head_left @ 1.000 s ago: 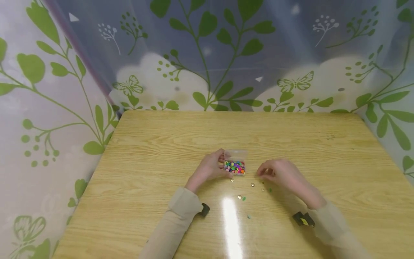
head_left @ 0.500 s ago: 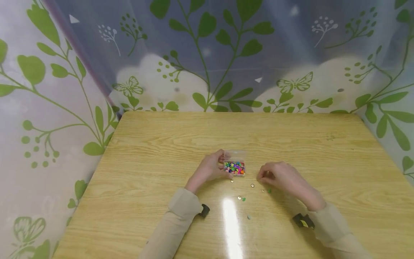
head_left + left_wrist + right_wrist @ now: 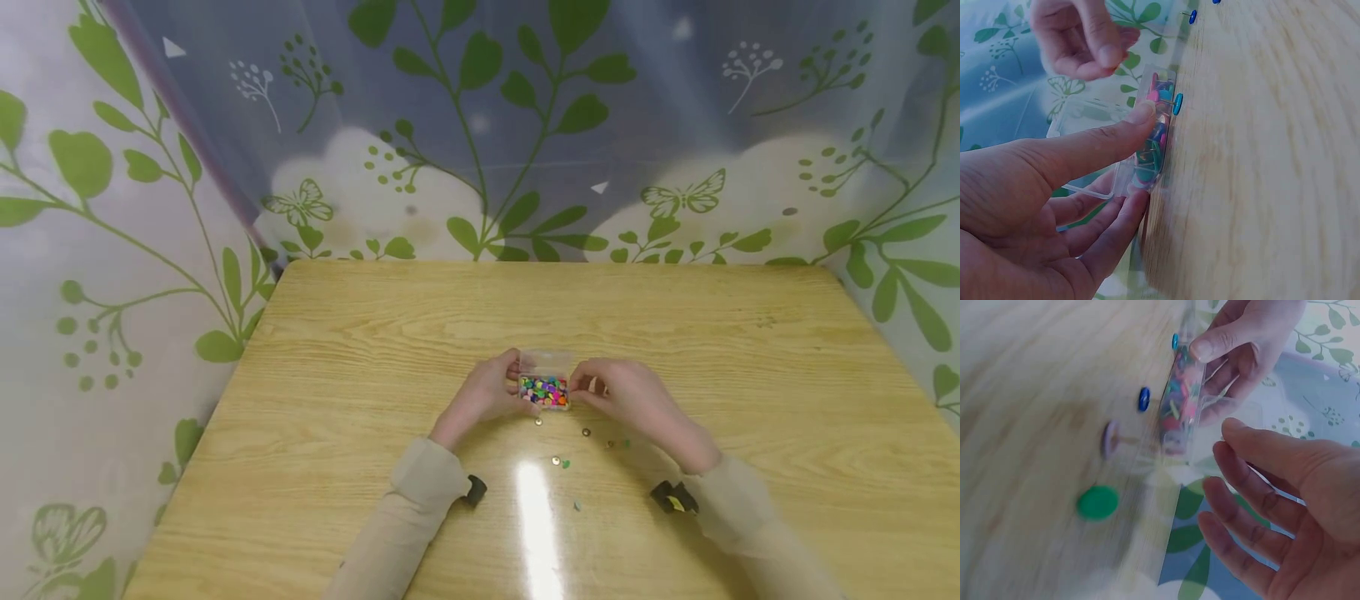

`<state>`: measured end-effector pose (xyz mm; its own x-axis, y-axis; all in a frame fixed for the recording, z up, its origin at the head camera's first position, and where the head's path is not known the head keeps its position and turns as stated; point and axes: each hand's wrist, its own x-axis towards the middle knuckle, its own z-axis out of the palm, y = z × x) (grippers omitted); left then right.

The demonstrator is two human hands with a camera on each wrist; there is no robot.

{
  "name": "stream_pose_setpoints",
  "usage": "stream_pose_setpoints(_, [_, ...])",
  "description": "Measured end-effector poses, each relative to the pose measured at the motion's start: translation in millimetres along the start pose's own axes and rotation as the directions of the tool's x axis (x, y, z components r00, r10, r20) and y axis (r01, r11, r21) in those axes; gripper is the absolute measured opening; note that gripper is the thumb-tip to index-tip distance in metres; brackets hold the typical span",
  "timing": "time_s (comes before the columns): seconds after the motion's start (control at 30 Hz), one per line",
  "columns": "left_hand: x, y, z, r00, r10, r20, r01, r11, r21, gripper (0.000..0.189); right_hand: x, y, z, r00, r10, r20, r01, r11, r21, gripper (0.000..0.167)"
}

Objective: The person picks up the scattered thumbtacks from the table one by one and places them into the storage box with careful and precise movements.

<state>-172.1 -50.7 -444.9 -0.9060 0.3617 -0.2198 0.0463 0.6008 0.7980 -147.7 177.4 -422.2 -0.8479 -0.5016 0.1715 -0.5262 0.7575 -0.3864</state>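
My left hand (image 3: 483, 392) grips a small clear plastic box (image 3: 1125, 178) by its left side, thumb on the front wall, its lid (image 3: 546, 360) standing open. Thumbtacks (image 3: 546, 390) with heads of many colours fill it. My right hand (image 3: 633, 396) is at the box's right edge, thumb and forefinger together. In the left wrist view a small reddish bit shows at that hand's fingertips; the thumbtack they pinch is mostly hidden. In the right wrist view the other fingers (image 3: 1235, 550) spread loosely. A teal thumbtack (image 3: 1177, 104) lies right before the box.
Several loose thumbtacks lie in front of the box, among them a green one (image 3: 1098, 502), a blue one (image 3: 1144, 399) and a pale purple one (image 3: 1110, 439). The wooden table (image 3: 360, 333) meets a leaf-patterned curtain (image 3: 420, 208) at its back edge.
My right hand pinches up one loose thumbtack, then moves left to the box's right edge. My left hand and the box stay in place.
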Motion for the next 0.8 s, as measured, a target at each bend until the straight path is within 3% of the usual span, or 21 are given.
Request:
stream_pose_setpoints(0.4, [0.9,-0.1,1.1,1.000,0.016,0.007,-0.016,1.000,-0.001,0.064,17.5,-16.7,9.2,0.996,-0.084,-0.037,0.084,0.996,0.005,0.010])
stream_pose_setpoints(0.6, [1.3,0.4,1.5,1.000,0.004,0.006,-0.004,1.000,0.000,0.065,10.7,-13.1,6.1,0.999,-0.040,-0.022,0.040,0.998,0.037,0.012])
stream_pose_setpoints(0.8, [1.1,0.2,0.8,1.000,-0.002,0.003,0.002,1.000,0.008,0.063,-2.7,-2.6,-3.7,1.000,-0.019,-0.024,0.019,1.000,-0.002,0.011])
